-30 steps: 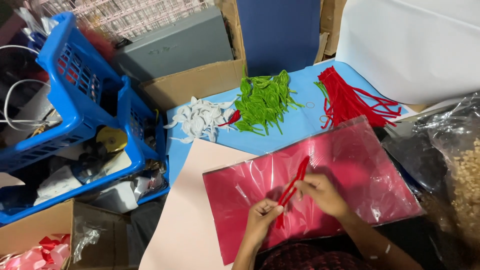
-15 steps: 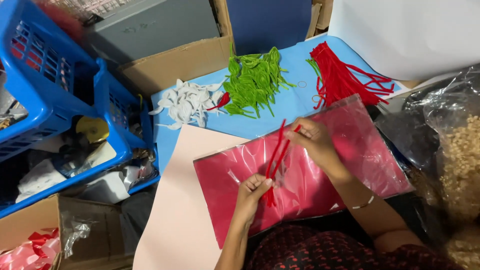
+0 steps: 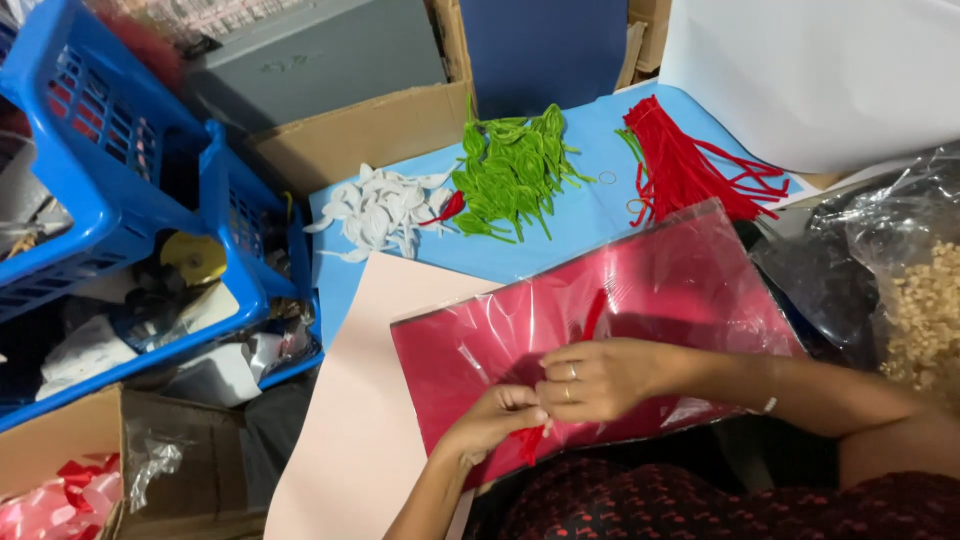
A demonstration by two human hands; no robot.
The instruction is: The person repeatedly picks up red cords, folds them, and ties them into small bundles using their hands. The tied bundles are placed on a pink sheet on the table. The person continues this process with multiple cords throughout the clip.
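My left hand and my right hand meet over a red sheet in clear plastic wrap lying on my lap. Both pinch a thin red fuzzy stem; its upper end sticks up past my right fingers and its lower end hangs below my left fingers. A ring sits on my right hand. Behind the sheet, on a blue board, lie a pile of red stems, a heap of green leaf-shaped pieces and a heap of white petal pieces.
A pale pink sheet lies under the red one. Blue plastic baskets full of odds and ends stand at left, with cardboard boxes behind and below. A clear bag of tan bits sits at right.
My right hand has come down and back toward my body with the red stem, meeting my left hand low on the red sheet. The view has shifted slightly.
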